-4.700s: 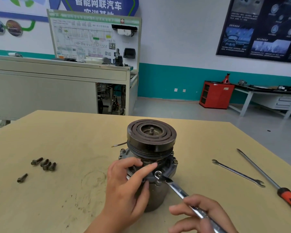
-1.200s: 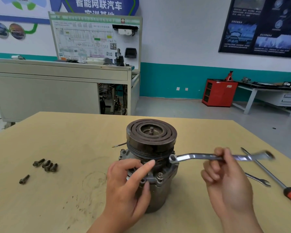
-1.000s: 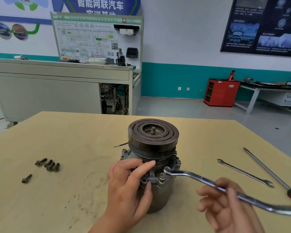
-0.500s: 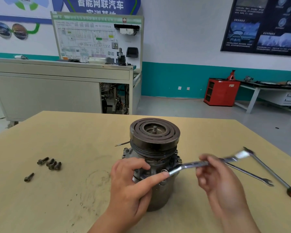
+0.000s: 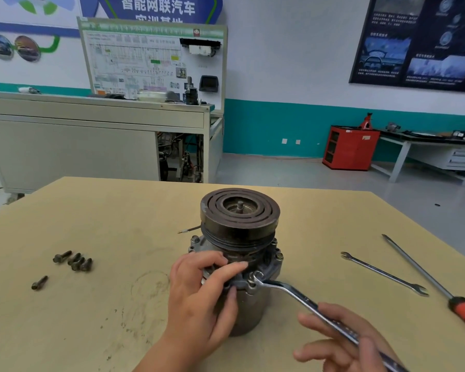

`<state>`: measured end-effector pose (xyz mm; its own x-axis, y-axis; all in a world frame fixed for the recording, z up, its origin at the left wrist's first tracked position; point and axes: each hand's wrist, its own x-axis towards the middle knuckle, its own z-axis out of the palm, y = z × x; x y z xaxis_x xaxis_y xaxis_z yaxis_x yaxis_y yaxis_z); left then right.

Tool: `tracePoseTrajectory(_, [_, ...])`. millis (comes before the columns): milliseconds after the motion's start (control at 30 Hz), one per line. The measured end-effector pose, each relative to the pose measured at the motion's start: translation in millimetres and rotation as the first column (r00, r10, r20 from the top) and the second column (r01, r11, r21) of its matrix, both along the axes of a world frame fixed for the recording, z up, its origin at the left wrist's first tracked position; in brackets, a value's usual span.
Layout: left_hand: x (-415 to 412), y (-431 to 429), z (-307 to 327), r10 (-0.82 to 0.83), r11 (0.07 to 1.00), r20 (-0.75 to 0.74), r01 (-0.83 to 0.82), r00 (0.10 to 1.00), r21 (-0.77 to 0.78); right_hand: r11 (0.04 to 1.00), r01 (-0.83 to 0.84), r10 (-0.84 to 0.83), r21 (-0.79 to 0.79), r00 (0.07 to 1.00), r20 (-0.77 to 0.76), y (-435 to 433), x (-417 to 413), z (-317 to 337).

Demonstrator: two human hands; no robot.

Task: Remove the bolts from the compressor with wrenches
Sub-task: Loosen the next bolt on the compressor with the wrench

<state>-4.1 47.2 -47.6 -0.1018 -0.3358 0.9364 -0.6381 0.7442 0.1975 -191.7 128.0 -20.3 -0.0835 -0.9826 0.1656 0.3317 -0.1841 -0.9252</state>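
Note:
The compressor [image 5: 240, 224] stands upright on the wooden table [image 5: 113, 216], its dark grooved pulley on top. My left hand [image 5: 202, 294] grips the flange on its near left side and steadies it. A ring wrench [image 5: 293, 294] sits on a bolt [image 5: 255, 276] at the near front of the flange, its handle running down to the right into my right hand [image 5: 344, 342]. Another bolt [image 5: 279, 255] shows on the flange's right side. Several removed bolts [image 5: 74, 261] lie in a cluster at the left, with one more bolt [image 5: 39, 282] nearer to me.
A thin open-ended spanner [image 5: 384, 273] and a long screwdriver with a red handle [image 5: 435, 285] lie to the right of the compressor. A short wire [image 5: 189, 230] sticks out at the compressor's back left. A grey training bench [image 5: 97, 140] stands behind the table.
My right hand has swung the wrench handle from up at the right down toward me, with the ring end on the front flange bolt. My left hand stays on the compressor.

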Motion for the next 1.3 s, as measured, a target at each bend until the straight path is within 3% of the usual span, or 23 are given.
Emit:
tracePoseTrajectory(233, [-0.8,-0.3,-0.6,0.020,1.000,0.000,-0.020,1.000,-0.005,0.997,-0.032,0.007,-0.067,0.940,-0.342,5.0,8.4,12.1])
tracePoseTrajectory(367, [0.1,-1.3,-2.0,0.028,1.000,0.007,-0.028,1.000,-0.014,0.978,0.055,-0.134,-0.199,0.903,-0.409,-0.7,7.6,11.6])
tracePoseTrajectory(467, [0.1,-3.0,-2.7,0.015,0.999,0.011,-0.015,1.000,-0.038,0.952,0.115,-0.195,-0.283,0.942,-0.272,-15.1,1.2,13.5])
tracePoseTrajectory(533, [0.2,-3.9,-2.9,-0.001,0.999,0.009,0.002,1.000,-0.049,0.958,0.164,-0.196,-0.234,0.973,-0.120,-34.8,-6.0,12.1])
tracePoseTrajectory(767, [-0.8,-3.8,-2.0,-0.012,0.999,-0.006,0.012,1.000,-0.039,0.984,-0.147,0.140,0.102,0.987,0.076,-112.5,-15.1,22.6])
tracePoseTrajectory(867, [-0.9,-3.2,-2.0,-0.013,0.999,-0.006,0.013,1.000,-0.031,0.979,-0.153,0.123,0.136,0.970,0.207,-112.5,-13.3,21.7])
tracePoseTrajectory(933, [-0.3,-3.0,-2.0,-0.016,1.000,-0.008,0.015,1.000,-0.024,0.992,-0.103,0.068,0.079,0.932,0.357,-95.6,-11.2,21.6])
tracePoseTrajectory(1033, [0.1,-2.8,-1.7,-0.024,1.000,-0.007,0.024,1.000,-0.010,0.990,-0.012,0.053,-0.138,0.953,0.299,-52.7,-17.4,-2.0])
tracePoseTrajectory(1133, [0.1,-2.6,-1.2,-0.024,1.000,-0.003,0.024,1.000,-0.012,0.938,-0.201,0.251,-0.283,0.956,0.150,-26.2,-10.6,-9.2])
tracePoseTrajectory(1167, [0.1,-2.4,-0.9,-0.021,1.000,-0.003,0.021,1.000,-0.011,0.954,-0.143,0.168,-0.265,0.983,0.074,-21.3,-6.8,-3.9])
tracePoseTrajectory(1200, [0.0,-2.3,-0.7,-0.020,1.000,-0.005,0.020,1.000,-0.009,0.940,-0.243,0.251,-0.240,0.968,0.004,-19.4,-5.8,-5.9])
tracePoseTrajectory(1233, [0.1,-1.9,-0.8,-0.021,1.000,-0.008,0.021,1.000,-0.007,0.928,-0.327,0.338,-0.175,0.940,0.036,-13.9,-1.6,-7.4])
tracePoseTrajectory(1300, [0.2,-1.3,-0.8,-0.024,1.000,-0.012,0.024,1.000,-0.007,0.997,-0.068,0.070,-0.029,0.995,0.067,0.4,7.9,-2.3])
